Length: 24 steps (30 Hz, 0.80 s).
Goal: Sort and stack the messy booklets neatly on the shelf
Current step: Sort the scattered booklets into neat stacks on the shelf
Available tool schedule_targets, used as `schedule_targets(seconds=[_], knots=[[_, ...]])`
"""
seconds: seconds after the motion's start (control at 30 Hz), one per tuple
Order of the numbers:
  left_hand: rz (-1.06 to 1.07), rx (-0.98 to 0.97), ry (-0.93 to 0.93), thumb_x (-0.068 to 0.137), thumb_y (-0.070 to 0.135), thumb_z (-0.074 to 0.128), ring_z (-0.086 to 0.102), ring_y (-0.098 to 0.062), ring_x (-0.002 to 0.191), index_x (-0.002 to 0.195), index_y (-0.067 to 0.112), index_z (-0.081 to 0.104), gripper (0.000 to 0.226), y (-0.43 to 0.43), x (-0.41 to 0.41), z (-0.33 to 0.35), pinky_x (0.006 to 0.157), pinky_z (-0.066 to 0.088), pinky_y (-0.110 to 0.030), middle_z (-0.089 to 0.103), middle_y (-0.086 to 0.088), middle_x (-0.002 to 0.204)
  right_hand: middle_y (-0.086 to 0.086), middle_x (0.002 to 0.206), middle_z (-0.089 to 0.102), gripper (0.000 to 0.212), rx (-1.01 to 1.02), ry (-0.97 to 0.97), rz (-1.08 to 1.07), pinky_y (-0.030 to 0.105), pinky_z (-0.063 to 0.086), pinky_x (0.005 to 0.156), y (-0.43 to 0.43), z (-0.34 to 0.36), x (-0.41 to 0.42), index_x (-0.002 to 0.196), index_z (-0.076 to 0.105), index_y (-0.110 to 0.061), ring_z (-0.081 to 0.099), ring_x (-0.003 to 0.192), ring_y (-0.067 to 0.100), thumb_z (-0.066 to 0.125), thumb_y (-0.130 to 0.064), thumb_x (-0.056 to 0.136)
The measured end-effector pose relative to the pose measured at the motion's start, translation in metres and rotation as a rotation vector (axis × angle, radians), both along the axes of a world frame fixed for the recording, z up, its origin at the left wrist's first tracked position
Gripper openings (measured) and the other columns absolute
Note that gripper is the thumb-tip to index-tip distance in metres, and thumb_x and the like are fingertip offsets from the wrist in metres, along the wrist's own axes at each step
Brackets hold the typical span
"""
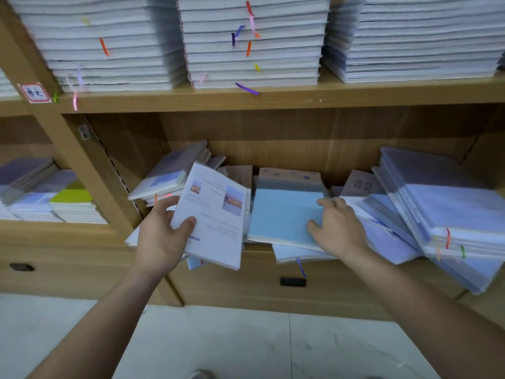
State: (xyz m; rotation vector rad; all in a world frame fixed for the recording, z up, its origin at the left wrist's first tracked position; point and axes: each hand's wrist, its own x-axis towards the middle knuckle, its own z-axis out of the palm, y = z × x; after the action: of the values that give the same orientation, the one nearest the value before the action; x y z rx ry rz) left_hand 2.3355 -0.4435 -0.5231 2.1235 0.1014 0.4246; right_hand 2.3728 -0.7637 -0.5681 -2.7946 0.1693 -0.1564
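My left hand (161,233) grips a white booklet (216,217) with small photos on its cover, thumb on top, tilted in front of the lower shelf. My right hand (334,224) rests on the right edge of a light blue booklet (284,214) that lies on the messy pile in the middle of the shelf; thumb and fingers touch its cover. A leaning stack (175,173) sits at the left of the compartment. A tall slanted stack (448,206) leans at the right. More booklets stick out over the shelf's front edge (257,248).
The upper shelf (300,95) carries three tall neat stacks with coloured paper tabs. The left compartment holds neat stacks, one with a yellow-green cover (72,196). A wooden upright (90,170) divides the compartments. Below are cabinet fronts with dark handles (293,282) and a pale tiled floor.
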Motion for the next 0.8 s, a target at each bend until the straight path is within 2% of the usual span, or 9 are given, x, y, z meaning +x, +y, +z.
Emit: schedule_targets(seconds=[0.13, 0.2, 0.27, 0.37, 0.43, 0.5, 0.6, 0.7, 0.8], knots=[[-0.011, 0.002, -0.038, 0.091, 0.017, 0.067, 0.064, 0.008, 0.079, 0.120, 0.028, 0.052, 0.034, -0.006, 0.002, 0.000, 0.067, 0.055, -0.028, 0.062, 0.023, 0.093, -0.004, 0.113, 0.065, 0.028, 0.138, -0.119, 0.222, 0.033, 0.049, 0.090, 0.023, 0.018, -0.013, 0.120, 0.066, -0.023, 0.059, 0.108, 0.017, 0.054, -0.034, 0.097], [-0.031, -0.011, -0.047, 0.092, 0.017, 0.067, 0.063, 0.012, 0.083, 0.121, 0.027, 0.052, 0.035, -0.006, 0.000, -0.001, 0.069, 0.057, -0.030, 0.062, 0.023, 0.097, -0.009, 0.091, 0.071, 0.023, 0.231, -0.006, 0.320, 0.033, 0.054, 0.080, 0.043, 0.024, -0.021, 0.100, 0.071, -0.023, 0.065, 0.085, 0.013, 0.051, -0.034, 0.099], [-0.052, -0.032, -0.051, 0.093, 0.019, 0.066, 0.064, 0.007, 0.088, 0.122, 0.030, 0.051, 0.035, -0.007, -0.003, -0.002, 0.073, 0.059, -0.033, 0.063, 0.022, 0.101, -0.003, 0.078, 0.072, 0.033, 0.333, 0.142, 0.390, 0.036, 0.057, 0.074, 0.064, 0.025, -0.028, 0.089, 0.068, -0.020, 0.067, 0.067, 0.012, 0.047, -0.043, 0.101], [-0.065, -0.085, -0.062, 0.094, 0.021, 0.065, 0.067, -0.004, 0.094, 0.123, 0.030, 0.050, 0.033, -0.008, -0.008, -0.004, 0.076, 0.061, -0.038, 0.064, 0.019, 0.106, -0.005, 0.093, 0.071, 0.035, 0.543, 0.296, 0.416, 0.033, 0.057, 0.066, 0.094, 0.021, -0.034, 0.110, 0.059, -0.023, 0.070, 0.065, 0.014, 0.044, -0.053, 0.101], [-0.070, -0.108, -0.092, 0.095, 0.021, 0.064, 0.068, -0.006, 0.097, 0.124, 0.027, 0.051, 0.033, -0.007, -0.009, -0.004, 0.077, 0.060, -0.042, 0.066, 0.015, 0.109, -0.005, 0.100, 0.070, 0.021, 0.783, 0.303, 0.422, 0.029, 0.053, 0.055, 0.109, 0.022, -0.037, 0.114, 0.055, -0.028, 0.071, 0.063, 0.019, 0.049, -0.044, 0.102], [-0.070, -0.125, -0.074, 0.095, 0.023, 0.063, 0.068, -0.010, 0.097, 0.123, 0.032, 0.050, 0.032, -0.003, -0.007, -0.004, 0.075, 0.059, -0.046, 0.067, 0.012, 0.109, -0.003, 0.091, 0.071, 0.008, 0.961, 0.205, 0.382, 0.030, 0.048, 0.049, 0.117, 0.029, -0.038, 0.110, 0.055, -0.027, 0.066, 0.052, 0.020, 0.052, -0.031, 0.103], [-0.025, -0.074, 0.021, 0.095, 0.032, 0.062, 0.068, -0.014, 0.089, 0.123, 0.032, 0.054, 0.029, 0.014, -0.001, -0.005, 0.077, 0.058, -0.048, 0.067, 0.013, 0.104, 0.000, 0.074, 0.065, 0.017, 1.009, 0.015, 0.276, 0.027, 0.043, 0.043, 0.125, 0.045, -0.030, 0.119, 0.056, -0.019, 0.053, 0.041, 0.014, 0.049, -0.025, 0.105], [0.022, -0.081, 0.066, 0.094, 0.033, 0.063, 0.070, -0.015, 0.084, 0.123, 0.022, 0.061, 0.031, 0.035, 0.004, -0.007, 0.076, 0.056, -0.041, 0.067, 0.014, 0.103, 0.005, 0.079, 0.065, 0.019, 1.019, -0.077, 0.210, 0.021, 0.041, 0.040, 0.141, 0.058, -0.009, 0.119, 0.057, -0.018, 0.050, 0.039, 0.009, 0.046, -0.025, 0.106], [0.055, -0.112, 0.095, 0.091, 0.039, 0.063, 0.072, -0.010, 0.076, 0.115, 0.022, 0.065, 0.029, 0.053, 0.008, -0.008, 0.069, 0.052, -0.034, 0.068, 0.013, 0.099, 0.006, 0.079, 0.065, 0.020, 1.004, -0.099, 0.192, 0.021, 0.042, 0.041, 0.169, 0.065, 0.025, 0.114, 0.061, -0.014, 0.053, 0.040, 0.008, 0.047, -0.025, 0.105]])
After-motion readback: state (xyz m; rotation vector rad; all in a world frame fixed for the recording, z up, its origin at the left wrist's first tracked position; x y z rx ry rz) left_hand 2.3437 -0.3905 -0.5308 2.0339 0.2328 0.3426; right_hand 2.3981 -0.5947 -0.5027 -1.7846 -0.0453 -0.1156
